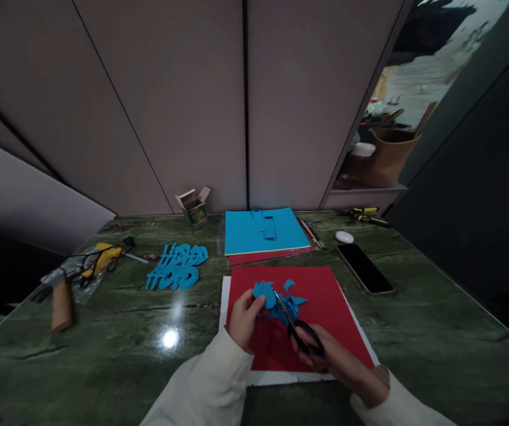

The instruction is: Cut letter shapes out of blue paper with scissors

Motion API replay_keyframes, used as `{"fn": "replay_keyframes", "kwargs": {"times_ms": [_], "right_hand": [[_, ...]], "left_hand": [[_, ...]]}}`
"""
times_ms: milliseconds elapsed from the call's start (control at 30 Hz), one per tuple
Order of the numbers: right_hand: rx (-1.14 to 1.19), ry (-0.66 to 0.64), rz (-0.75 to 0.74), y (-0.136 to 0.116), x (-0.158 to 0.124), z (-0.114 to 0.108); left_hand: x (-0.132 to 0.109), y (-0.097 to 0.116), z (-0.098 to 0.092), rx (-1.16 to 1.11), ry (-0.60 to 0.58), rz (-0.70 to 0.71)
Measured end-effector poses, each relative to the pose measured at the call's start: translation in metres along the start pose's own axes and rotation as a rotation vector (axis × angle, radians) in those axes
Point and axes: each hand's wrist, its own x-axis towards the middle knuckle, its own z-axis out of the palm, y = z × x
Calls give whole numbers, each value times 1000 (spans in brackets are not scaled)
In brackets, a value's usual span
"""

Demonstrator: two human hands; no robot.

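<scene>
My left hand [244, 316] pinches a small blue paper cutout [263, 291] between thumb and fingers, above a red sheet [338, 313]. In my right hand [320, 349] are black-handled scissors [293, 324], fingers wrapped round the handles. Their blades point up and left and meet the edge of the blue cutout. Blue paper scraps [297, 300] lie on the red sheet just behind and beside the blades. Under the red sheet is a white sheet [224, 302], its edges showing at the left and front.
Blue cut-out letters [178, 267] lie to the left. Behind are blue sheets [240, 231] and an open small box [194, 210]. A phone [365, 268] and white round lid [344, 237] sit right, pliers [367, 216] beyond. A yellow glue gun [103, 257] lies far left.
</scene>
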Motion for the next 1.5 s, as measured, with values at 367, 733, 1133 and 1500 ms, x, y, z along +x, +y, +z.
{"fn": "replay_keyframes", "kwargs": {"times_ms": [367,733,1133,1500], "right_hand": [[-51,-26,-4,-1,-1,1],[-19,-13,3,-3,-1,1],[-52,0,3,2,1,-2],[-47,-2,-10,-7,-5,1]], "left_hand": [[2,-2,-3,57,5,52],[2,-9,-1,-22,36,-2],[1,-6,-2,-47,37,-16],[-1,4,4,-188,129,-8]]}}
